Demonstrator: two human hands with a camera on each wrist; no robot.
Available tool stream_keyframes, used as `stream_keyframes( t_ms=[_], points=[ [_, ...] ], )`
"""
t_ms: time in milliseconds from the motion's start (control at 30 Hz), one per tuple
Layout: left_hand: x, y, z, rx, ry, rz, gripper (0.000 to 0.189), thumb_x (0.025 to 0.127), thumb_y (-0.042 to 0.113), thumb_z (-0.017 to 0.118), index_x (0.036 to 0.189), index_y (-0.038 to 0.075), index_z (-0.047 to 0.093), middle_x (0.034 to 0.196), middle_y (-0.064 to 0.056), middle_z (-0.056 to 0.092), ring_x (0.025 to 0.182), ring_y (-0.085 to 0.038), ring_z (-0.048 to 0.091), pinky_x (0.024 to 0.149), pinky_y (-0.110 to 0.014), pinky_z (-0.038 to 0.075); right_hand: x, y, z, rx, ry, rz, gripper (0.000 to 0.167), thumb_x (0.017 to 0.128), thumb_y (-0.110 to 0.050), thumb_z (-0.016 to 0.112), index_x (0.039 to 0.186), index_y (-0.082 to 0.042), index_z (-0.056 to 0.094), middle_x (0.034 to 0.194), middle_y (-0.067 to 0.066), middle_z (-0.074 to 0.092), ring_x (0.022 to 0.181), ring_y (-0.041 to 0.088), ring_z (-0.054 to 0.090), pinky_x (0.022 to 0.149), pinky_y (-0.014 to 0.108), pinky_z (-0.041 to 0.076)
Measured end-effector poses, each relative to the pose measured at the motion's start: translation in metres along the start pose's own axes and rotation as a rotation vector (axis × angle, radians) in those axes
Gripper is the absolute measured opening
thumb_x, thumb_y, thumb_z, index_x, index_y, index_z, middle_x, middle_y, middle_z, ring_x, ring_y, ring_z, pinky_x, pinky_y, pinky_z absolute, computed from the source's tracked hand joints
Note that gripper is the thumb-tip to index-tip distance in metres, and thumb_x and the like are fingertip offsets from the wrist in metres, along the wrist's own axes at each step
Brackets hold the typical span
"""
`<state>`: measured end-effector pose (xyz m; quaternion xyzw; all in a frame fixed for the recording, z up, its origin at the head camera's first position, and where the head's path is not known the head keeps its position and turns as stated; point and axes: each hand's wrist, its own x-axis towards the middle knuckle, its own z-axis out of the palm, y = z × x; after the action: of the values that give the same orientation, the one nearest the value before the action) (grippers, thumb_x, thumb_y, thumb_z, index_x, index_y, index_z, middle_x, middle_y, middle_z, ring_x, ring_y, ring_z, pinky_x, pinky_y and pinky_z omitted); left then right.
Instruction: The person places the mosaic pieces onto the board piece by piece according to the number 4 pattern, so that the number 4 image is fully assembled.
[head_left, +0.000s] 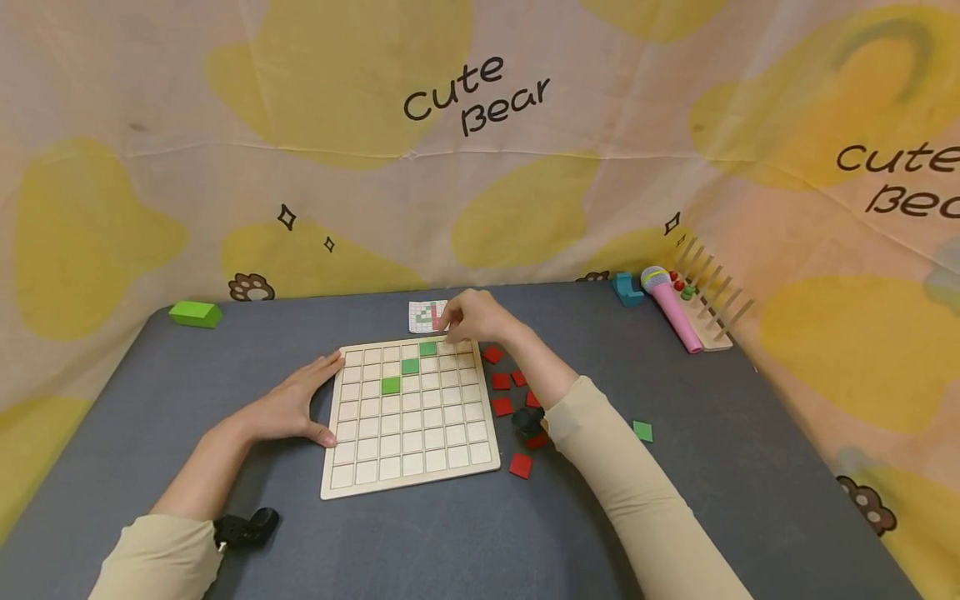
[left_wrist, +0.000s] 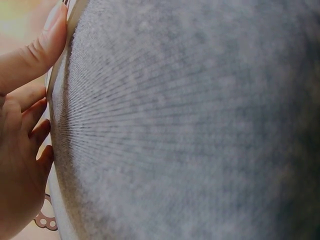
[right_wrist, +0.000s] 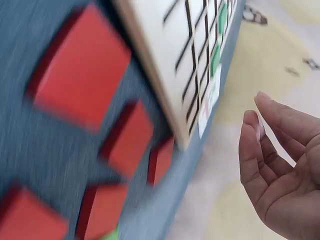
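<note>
A square wooden grid board (head_left: pixel 412 423) lies on the dark table. Three green tiles sit in its upper cells in a diagonal: a lower-left tile (head_left: pixel 391 386), a middle tile (head_left: pixel 410 367) and an upper tile (head_left: pixel 427 349). My left hand (head_left: pixel 288 404) rests spread along the board's left edge, thumb low and fingers high. Over the board's upper right, my right hand (head_left: pixel 480 318) hovers with bent fingers, near a small printed pattern card (head_left: pixel 424 316). The right wrist view shows a gap between its thumb and fingers (right_wrist: pixel 248 145), with nothing held.
Several red tiles (head_left: pixel 521 466) lie loose right of the board. A green tile (head_left: pixel 642 431) lies farther right. At the back right are a blue block (head_left: pixel 627 289), a pink toy microphone (head_left: pixel 673 312) and a pegged wooden stand (head_left: pixel 718 342). A green block (head_left: pixel 196 314) sits back left.
</note>
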<state>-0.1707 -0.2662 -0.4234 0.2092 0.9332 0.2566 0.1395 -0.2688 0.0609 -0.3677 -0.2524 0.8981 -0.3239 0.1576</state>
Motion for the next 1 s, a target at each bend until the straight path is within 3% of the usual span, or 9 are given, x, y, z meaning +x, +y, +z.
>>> stream_keyframes(
  t_ms=[233, 500, 733, 1000],
  points=[
    [0.000, 0.001, 0.000, 0.000, 0.000, 0.007, 0.128, 0.057, 0.044, 0.091, 0.155, -0.003, 0.024, 0.164, -0.025, 0.018, 0.149, -0.054, 0.014, 0.113, -0.072, 0.018, -0.013, 0.032, -0.028, 0.013, 0.010, 0.036, 0.022, 0.083, -0.007, 0.074, 0.104, -0.002, 0.075, 0.080, 0.004, 0.071, 0.062, 0.011, 0.055, 0.061, 0.021, 0.046],
    [-0.001, 0.003, -0.002, -0.004, 0.004, 0.016, 0.128, 0.056, 0.044, 0.092, 0.155, -0.003, 0.025, 0.164, -0.026, 0.018, 0.148, -0.054, 0.014, 0.112, -0.072, 0.018, -0.031, 0.071, -0.049, -0.023, -0.042, 0.078, 0.026, 0.085, -0.010, 0.073, 0.111, -0.005, 0.073, 0.090, 0.006, 0.073, 0.073, 0.012, 0.063, 0.069, 0.025, 0.050],
    [-0.001, 0.001, -0.001, 0.001, 0.005, 0.012, 0.128, 0.057, 0.045, 0.091, 0.155, -0.002, 0.024, 0.164, -0.025, 0.018, 0.149, -0.054, 0.014, 0.112, -0.072, 0.018, -0.045, 0.097, -0.057, -0.023, -0.110, 0.123, 0.024, 0.086, -0.011, 0.072, 0.111, -0.008, 0.073, 0.095, 0.009, 0.075, 0.075, 0.013, 0.062, 0.070, 0.025, 0.049],
    [0.000, -0.001, 0.001, 0.006, 0.008, 0.011, 0.129, 0.056, 0.045, 0.092, 0.156, -0.001, 0.023, 0.164, -0.024, 0.018, 0.149, -0.054, 0.014, 0.112, -0.072, 0.019, -0.055, 0.109, -0.059, -0.009, -0.200, 0.110, 0.024, 0.085, -0.011, 0.073, 0.109, -0.007, 0.074, 0.090, 0.006, 0.075, 0.073, 0.009, 0.060, 0.069, 0.024, 0.048]
  ],
)
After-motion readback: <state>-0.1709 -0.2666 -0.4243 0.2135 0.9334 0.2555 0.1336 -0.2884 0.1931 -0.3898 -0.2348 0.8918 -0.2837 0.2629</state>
